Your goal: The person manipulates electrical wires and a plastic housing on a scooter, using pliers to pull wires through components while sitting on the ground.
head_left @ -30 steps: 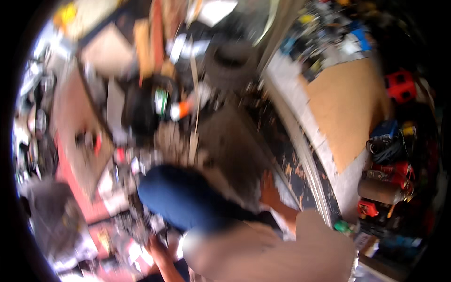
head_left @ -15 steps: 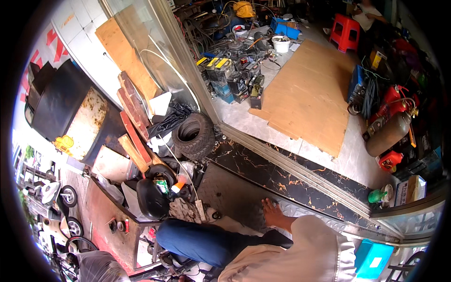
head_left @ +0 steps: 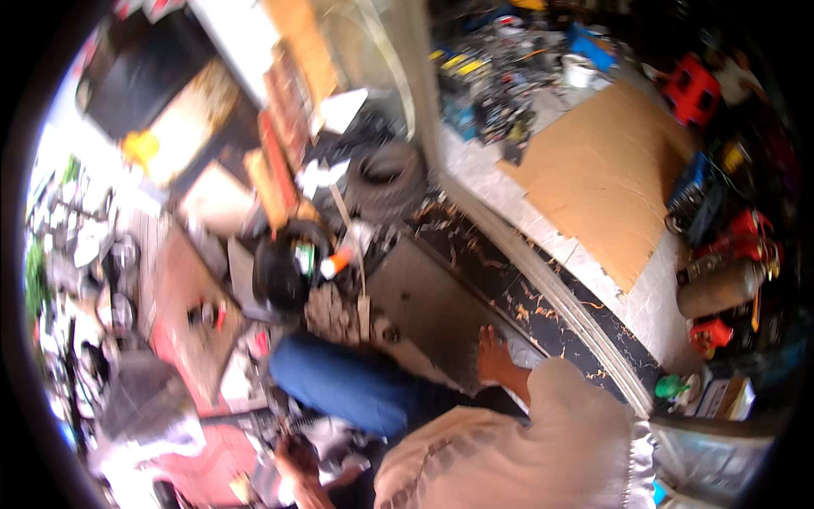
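My right hand (head_left: 497, 360) lies with its fingers spread on a dark metal floor plate (head_left: 424, 305) beside the doorway's threshold. Low in the picture, my left hand (head_left: 295, 461) has its fingers curled on something dark that I cannot make out, among blurred metal parts. My blue-trousered leg (head_left: 339, 373) stretches between the hands, and the beige clothing (head_left: 500, 458) fills the lower middle. A worn reddish-brown board (head_left: 186, 297) stands left of the leg, with small items on it. Above the leg are a black rounded seat-like piece (head_left: 278, 276) and grimy rags (head_left: 331, 312).
Tires (head_left: 386, 178), planks (head_left: 280, 170) and scooters (head_left: 102, 254) crowd the left and middle. Inside the doorway are cardboard (head_left: 610, 178), batteries (head_left: 479, 85), a red stool (head_left: 691, 89), a person (head_left: 733, 81), and a gas cylinder with red extinguishers (head_left: 716, 288) at the right edge.
The camera's view has swung since half a second ago, shifting the scene downward and right. More of my left hand now shows at the bottom. My right hand stays on the plate.
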